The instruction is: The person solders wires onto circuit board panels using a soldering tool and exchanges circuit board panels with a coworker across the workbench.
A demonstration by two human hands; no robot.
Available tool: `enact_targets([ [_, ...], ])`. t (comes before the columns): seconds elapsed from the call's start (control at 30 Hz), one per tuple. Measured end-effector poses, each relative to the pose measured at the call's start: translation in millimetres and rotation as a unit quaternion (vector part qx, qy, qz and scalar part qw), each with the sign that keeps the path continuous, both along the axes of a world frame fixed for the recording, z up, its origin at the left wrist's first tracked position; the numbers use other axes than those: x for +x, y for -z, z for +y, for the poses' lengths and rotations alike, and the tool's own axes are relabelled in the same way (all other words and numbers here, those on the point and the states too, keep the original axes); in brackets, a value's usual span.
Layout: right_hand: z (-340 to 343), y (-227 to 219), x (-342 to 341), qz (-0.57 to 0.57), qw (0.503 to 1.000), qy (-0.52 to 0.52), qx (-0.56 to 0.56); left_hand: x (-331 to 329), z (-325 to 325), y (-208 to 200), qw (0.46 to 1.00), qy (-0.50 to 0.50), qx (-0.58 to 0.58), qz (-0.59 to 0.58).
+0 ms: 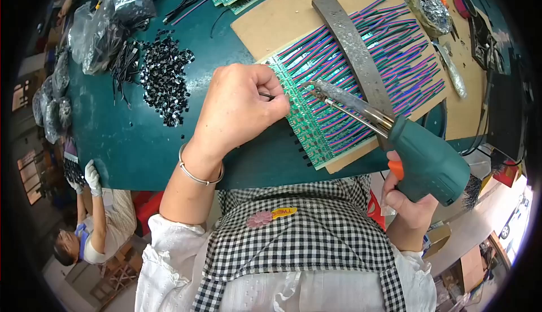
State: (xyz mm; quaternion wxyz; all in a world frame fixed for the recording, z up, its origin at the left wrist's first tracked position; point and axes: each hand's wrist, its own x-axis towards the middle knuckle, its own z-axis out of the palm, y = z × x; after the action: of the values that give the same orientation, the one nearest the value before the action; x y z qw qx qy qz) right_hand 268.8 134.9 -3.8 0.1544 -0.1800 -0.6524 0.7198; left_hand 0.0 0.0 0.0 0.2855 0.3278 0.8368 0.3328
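My left hand [237, 106] is closed in a pinch at the left edge of a green circuit board panel [314, 142]. A small dark piece [265, 94] shows between its thumb and fingers; its exact kind is mostly hidden. My right hand [411, 207] grips a green soldering gun [432, 159] with an orange trigger. The gun's tip points left over the panel, just right of my left fingers. Rows of coloured wires [401, 46] run from the panel to the right. Across them lies a grey metal bar [350, 46].
A pile of small black connectors [164, 80] lies on the green table at left, near black cables [125, 63] and plastic bags [93, 38]. Cardboard [265, 27] lies under the panel. A wire ball [429, 10] and tools stand far right. A gloved co-worker [93, 210] sits at left.
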Motion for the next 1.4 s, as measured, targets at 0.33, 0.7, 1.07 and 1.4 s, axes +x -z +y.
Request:
enact_targets([
  [0.33,-1.2,-8.7,-7.1,-0.017,0.996,0.084,-0.010,1.6,3.0,-0.9,1.000,0.004,0.006,0.018],
  [0.7,-4.6,-8.3,-5.2,0.009,0.988,0.153,-0.009,-1.0,-47.5,-17.8,0.996,-0.017,0.081,-0.040],
  [1.07,1.3,-17.1,-8.2,-0.035,0.994,0.105,-0.008,-142.1,-203.3,6.2,0.863,-0.347,-0.158,0.333],
  [1.4,-5.7,-17.3,-19.1,-0.029,0.995,0.098,0.005,-158.1,-195.7,26.1,0.856,-0.439,0.036,0.271],
])
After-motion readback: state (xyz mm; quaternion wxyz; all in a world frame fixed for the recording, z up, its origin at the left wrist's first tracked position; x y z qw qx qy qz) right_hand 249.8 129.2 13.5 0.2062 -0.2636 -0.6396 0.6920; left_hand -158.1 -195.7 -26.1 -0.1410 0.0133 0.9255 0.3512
